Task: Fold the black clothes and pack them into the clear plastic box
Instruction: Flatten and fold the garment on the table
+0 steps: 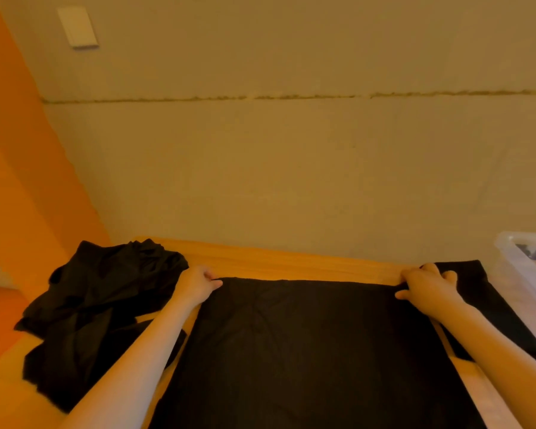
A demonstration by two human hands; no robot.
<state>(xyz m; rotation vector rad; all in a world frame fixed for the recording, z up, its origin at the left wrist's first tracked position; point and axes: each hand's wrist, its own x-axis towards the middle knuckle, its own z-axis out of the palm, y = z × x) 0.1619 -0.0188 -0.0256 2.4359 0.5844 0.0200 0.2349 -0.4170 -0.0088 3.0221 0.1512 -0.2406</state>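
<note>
Far left on the desk (291, 261): a crumpled heap of black clothes (96, 308), unfolded, waiting, touching the left forearm and lapping close to the near-left edge. Next, left hand (197, 284), grip pinching the far left corner of the black garment (307, 351) between thumb and curled fingers. Centre: garment spread flat and smooth across the desk, far hem pulled straight, running down out of view at the bottom. Then right hand (427, 289), grip curled over the far right corner, fingers bunching the cloth, thumb out toward the middle. Beyond that hand, a sleeve or side flap (489, 308) trailing off to the right, lying against the wall of the clear plastic box (514, 261). Box at the far right edge, only partly in frame, something dark and yellowish inside, too cut off to name. Likely troubles from here: uneven pull between the two pinches skewing the fold; that loose flap dragging over the box rim or slipping off the desk edge; heap on the left catching under the forearm and sliding along. Behind it all, a plain beige wall (291, 168) with a pale switch plate (77, 26) high left, orange panel (10, 168) beside it.
</note>
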